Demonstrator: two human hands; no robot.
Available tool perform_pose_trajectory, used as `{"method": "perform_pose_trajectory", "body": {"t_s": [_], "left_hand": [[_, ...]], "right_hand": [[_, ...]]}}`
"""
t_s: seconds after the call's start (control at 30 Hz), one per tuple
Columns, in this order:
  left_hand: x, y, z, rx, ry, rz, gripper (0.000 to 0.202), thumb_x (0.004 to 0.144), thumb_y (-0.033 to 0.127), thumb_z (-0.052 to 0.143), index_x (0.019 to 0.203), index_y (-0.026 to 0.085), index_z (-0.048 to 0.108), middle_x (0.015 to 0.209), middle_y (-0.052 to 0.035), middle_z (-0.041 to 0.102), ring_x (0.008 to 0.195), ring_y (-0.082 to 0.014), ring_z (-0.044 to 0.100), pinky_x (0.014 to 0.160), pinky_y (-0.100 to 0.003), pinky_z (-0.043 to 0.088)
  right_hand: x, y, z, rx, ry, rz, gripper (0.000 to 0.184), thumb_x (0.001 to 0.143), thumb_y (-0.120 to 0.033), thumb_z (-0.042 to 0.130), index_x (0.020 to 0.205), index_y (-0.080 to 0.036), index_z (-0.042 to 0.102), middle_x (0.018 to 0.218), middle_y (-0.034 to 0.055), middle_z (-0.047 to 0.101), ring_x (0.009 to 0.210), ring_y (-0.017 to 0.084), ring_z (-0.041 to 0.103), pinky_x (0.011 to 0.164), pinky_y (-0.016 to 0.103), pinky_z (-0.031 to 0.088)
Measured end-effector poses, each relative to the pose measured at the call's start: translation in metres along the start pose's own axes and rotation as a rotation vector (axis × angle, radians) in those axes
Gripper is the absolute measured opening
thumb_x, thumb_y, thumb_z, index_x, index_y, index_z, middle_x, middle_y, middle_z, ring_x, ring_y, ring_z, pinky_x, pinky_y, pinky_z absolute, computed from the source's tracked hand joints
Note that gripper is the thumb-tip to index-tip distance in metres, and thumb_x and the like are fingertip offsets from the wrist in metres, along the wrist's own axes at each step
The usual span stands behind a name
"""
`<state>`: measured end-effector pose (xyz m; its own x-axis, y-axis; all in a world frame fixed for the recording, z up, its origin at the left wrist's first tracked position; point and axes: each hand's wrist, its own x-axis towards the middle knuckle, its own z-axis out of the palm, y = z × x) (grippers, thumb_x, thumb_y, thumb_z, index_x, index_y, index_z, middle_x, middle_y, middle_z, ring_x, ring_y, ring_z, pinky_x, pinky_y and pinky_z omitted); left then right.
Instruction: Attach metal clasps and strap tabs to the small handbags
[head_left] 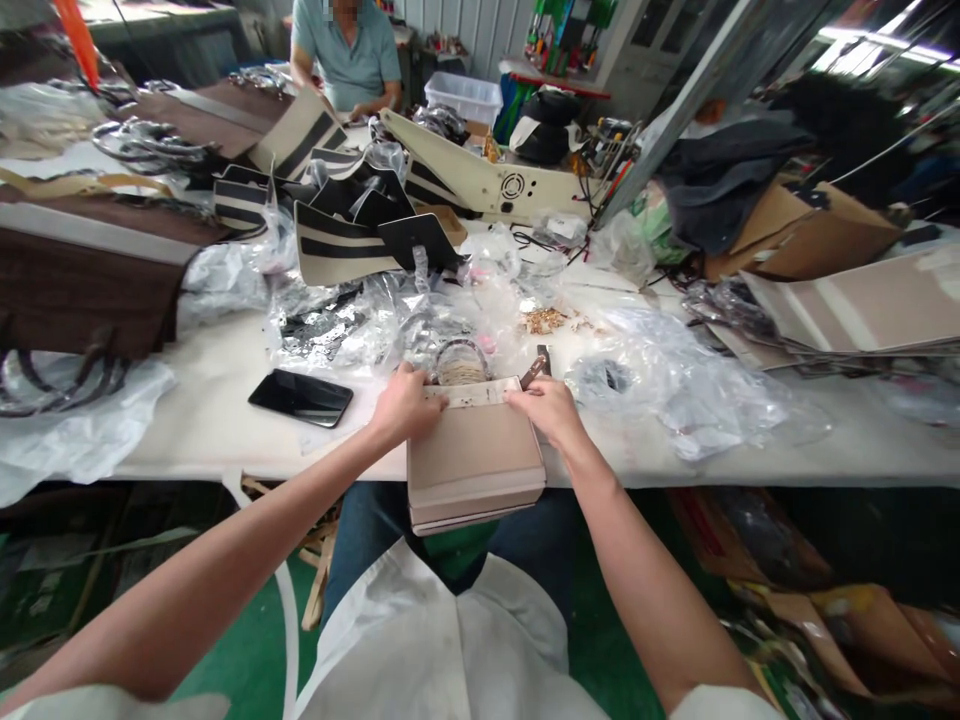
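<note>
A beige, box-shaped bag (476, 455) hangs partly over the table's front edge, above my lap. A pale strip (480, 396) with small dark marks runs along its far edge. My left hand (411, 403) grips the far left corner, fingers closed on the strip. At the far right corner my right hand (551, 408) pinches the same strip. A short brown strap piece (533, 372) sticks up beside my right fingers; whether they hold it I cannot tell. Just beyond the bag lies a ring-shaped handle (461, 350).
A black phone (300, 397) lies left of my left hand. Gold-coloured small parts (544, 320) and clear plastic bags (675, 385) cover the table beyond. Brown bags (90, 260) are stacked at left, striped panels (345, 240) behind. Another person (346, 55) sits across the table.
</note>
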<state>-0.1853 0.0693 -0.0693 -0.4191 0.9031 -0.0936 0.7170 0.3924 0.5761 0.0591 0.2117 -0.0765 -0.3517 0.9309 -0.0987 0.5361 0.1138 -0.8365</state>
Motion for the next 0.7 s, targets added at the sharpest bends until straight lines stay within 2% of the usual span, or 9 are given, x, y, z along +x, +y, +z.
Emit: {"method": "perform_pose_trajectory", "body": {"t_s": [0.07,0.13,0.2,0.27,0.37,0.53,0.7], "left_hand": [[-0.004,-0.006,0.009,-0.027,0.056,0.049,0.029,0.097,0.042,0.074,0.11,0.016,0.073,0.131,-0.0197,0.067,0.123,-0.037,0.067,0.11,-0.047,0.056],[-0.008,-0.009,0.016,-0.037,0.109,0.082,0.027,0.1,0.038,0.071,0.114,0.015,0.07,0.128,-0.0195,0.067,0.128,-0.0384,0.064,0.116,-0.051,0.054],[-0.013,-0.008,0.021,-0.049,0.148,0.092,0.029,0.103,0.036,0.067,0.122,0.015,0.066,0.129,-0.0198,0.066,0.13,-0.0397,0.062,0.118,-0.054,0.052],[-0.017,-0.007,0.024,-0.071,0.176,0.096,0.031,0.105,0.035,0.064,0.129,0.015,0.061,0.13,-0.0201,0.065,0.132,-0.0405,0.061,0.119,-0.056,0.051],[-0.02,-0.007,0.026,-0.093,0.197,0.112,0.03,0.105,0.034,0.061,0.13,0.017,0.059,0.131,-0.0201,0.066,0.132,-0.0415,0.061,0.119,-0.059,0.051],[-0.013,-0.018,0.029,-0.114,0.207,0.165,0.032,0.104,0.043,0.06,0.125,0.02,0.057,0.128,-0.0176,0.066,0.127,-0.0428,0.062,0.114,-0.063,0.054],[-0.003,-0.029,0.04,-0.106,0.23,0.202,0.036,0.102,0.05,0.059,0.123,0.021,0.056,0.125,-0.0167,0.067,0.124,-0.0434,0.064,0.114,-0.066,0.054]], "right_hand": [[0.0,0.005,0.002,0.116,-0.037,0.047,0.042,0.067,-0.049,0.088,0.092,-0.015,0.088,0.088,0.0062,0.081,0.086,0.026,0.073,0.072,0.029,0.052],[0.0,0.011,0.005,0.213,-0.064,0.11,0.06,0.067,-0.05,0.091,0.116,-0.015,0.089,0.094,0.0072,0.084,0.088,0.026,0.075,0.077,0.031,0.056],[0.0,0.014,0.005,0.298,-0.09,0.146,0.07,0.066,-0.049,0.093,0.127,-0.015,0.087,0.104,0.0083,0.086,0.094,0.027,0.077,0.083,0.032,0.059],[-0.001,0.016,0.004,0.364,-0.137,0.171,0.068,0.066,-0.052,0.093,0.123,-0.015,0.088,0.113,0.0096,0.086,0.101,0.029,0.079,0.085,0.033,0.06],[-0.002,0.018,0.001,0.324,-0.18,0.147,0.06,0.069,-0.055,0.093,0.114,-0.015,0.09,0.112,0.0106,0.087,0.102,0.031,0.08,0.084,0.034,0.061],[0.0,0.021,-0.002,0.196,-0.179,0.026,0.044,0.078,-0.052,0.088,0.104,-0.017,0.09,0.116,0.0099,0.087,0.108,0.035,0.08,0.088,0.037,0.062],[0.009,0.023,0.0,0.186,-0.155,-0.03,0.03,0.077,-0.044,0.086,0.092,-0.019,0.09,0.117,0.0069,0.086,0.109,0.034,0.08,0.096,0.038,0.06]]}}
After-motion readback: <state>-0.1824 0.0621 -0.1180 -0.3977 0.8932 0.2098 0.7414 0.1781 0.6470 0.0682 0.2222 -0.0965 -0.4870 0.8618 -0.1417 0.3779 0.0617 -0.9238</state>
